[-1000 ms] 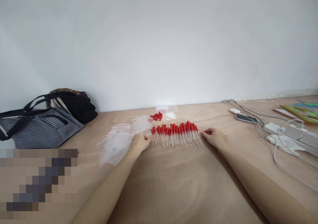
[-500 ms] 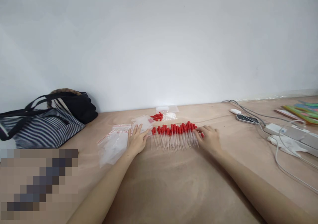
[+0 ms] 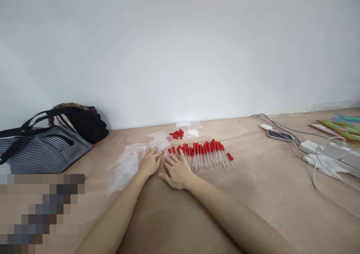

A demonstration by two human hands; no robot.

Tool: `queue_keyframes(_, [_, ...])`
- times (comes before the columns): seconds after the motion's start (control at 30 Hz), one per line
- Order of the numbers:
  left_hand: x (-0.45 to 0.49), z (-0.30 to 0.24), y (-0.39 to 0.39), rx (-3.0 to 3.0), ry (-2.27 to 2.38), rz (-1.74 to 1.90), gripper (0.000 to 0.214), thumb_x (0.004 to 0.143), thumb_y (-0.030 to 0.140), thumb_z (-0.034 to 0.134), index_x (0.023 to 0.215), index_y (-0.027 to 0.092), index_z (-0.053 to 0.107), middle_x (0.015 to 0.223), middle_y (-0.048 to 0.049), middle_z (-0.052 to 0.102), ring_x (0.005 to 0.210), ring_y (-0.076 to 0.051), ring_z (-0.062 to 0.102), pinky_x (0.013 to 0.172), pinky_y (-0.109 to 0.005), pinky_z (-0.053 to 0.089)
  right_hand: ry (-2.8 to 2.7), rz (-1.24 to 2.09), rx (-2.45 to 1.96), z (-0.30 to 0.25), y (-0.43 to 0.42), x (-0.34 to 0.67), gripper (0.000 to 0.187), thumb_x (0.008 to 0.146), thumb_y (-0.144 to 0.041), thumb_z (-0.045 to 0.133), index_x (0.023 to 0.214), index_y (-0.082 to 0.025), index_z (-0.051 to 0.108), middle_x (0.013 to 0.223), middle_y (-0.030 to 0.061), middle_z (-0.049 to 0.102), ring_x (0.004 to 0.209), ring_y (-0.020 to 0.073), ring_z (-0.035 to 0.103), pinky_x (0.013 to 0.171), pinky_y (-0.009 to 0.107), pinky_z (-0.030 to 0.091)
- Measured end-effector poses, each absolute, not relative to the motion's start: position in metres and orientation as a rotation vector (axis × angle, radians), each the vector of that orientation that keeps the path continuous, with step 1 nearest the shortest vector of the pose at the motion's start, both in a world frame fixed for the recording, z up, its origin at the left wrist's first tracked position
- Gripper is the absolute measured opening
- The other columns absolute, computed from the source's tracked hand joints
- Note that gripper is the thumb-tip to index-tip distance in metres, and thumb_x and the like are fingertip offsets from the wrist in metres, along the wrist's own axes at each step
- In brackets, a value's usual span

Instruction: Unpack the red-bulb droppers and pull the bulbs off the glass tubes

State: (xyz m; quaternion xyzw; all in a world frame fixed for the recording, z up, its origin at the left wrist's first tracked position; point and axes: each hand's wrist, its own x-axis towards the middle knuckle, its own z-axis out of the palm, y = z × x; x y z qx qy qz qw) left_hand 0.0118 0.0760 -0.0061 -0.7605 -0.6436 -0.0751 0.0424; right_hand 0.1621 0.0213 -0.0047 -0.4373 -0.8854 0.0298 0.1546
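Your left hand [image 3: 149, 163] lay flat on the wooden table [image 3: 253, 186], fingers spread, resting on the edge of the clear zip bags [image 3: 125, 167] and gripping nothing. Your right hand [image 3: 177, 170] lay palm down just beside it, fingers splayed and holding nothing, fingertips touching the left end of the row of red-bulbed droppers [image 3: 206, 154]. That row lay side by side, bulbs toward the wall. A small heap of loose red bulbs [image 3: 177, 134] sat behind it, and a striped bag [image 3: 42, 149] stood far left.
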Motion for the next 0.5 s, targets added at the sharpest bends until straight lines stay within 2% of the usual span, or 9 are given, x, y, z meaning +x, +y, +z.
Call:
queue_keyframes(0.2, [0.004, -0.009, 0.083, -2.255, -2.012, -0.265, 0.035, 0.086, 0.032, 0.034, 0.115, 0.035, 0.052, 0.133, -0.002, 0.04, 0.124, -0.031, 0.029, 0.095, -0.063, 0.011, -2.403, 0.15, -1.44, -0.016, 0.024, 0.158, 0.074, 0.085, -0.054, 0.016, 0.127, 0.004, 0.034, 0.135, 0.0226, 0.029, 0.127, 0.0284, 0.021, 0.104, 0.045, 0.011])
queue_keyframes(0.37, [-0.005, -0.007, 0.086, -2.203, -2.011, -0.318, 0.034, 0.085, 0.027, 0.036, 0.112, 0.029, 0.056, 0.131, -0.007, 0.043, 0.123, -0.032, 0.03, 0.095, -0.063, 0.011, -2.343, 0.178, -1.536, -0.018, 0.021, 0.151, 0.08, 0.084, -0.057, 0.016, 0.126, 0.009, 0.032, 0.134, 0.0262, 0.027, 0.127, 0.0316, 0.022, 0.104, 0.044, 0.013])
queue_keyframes(0.43, [-0.004, -0.004, 0.083, -2.201, -1.957, -0.407, 0.034, 0.084, 0.025, 0.037, 0.11, 0.026, 0.058, 0.131, -0.0084, 0.043, 0.123, -0.03, 0.029, 0.097, -0.06, 0.01, -2.33, 0.152, -1.541, -0.016, 0.02, 0.149, 0.08, 0.084, -0.057, 0.017, 0.126, 0.009, 0.032, 0.134, 0.0269, 0.028, 0.126, 0.0321, 0.022, 0.104, 0.045, 0.012])
queue_keyframes(0.5, [0.002, 0.001, 0.079, -2.221, -1.888, -0.539, 0.031, 0.083, 0.025, 0.038, 0.105, 0.023, 0.06, 0.125, -0.0092, 0.048, 0.12, -0.028, 0.035, 0.1, -0.051, 0.015, -2.331, 0.094, -1.507, -0.012, 0.018, 0.151, 0.075, 0.084, -0.055, 0.021, 0.125, 0.006, 0.036, 0.133, 0.0258, 0.031, 0.126, 0.0319, 0.023, 0.103, 0.047, 0.01])
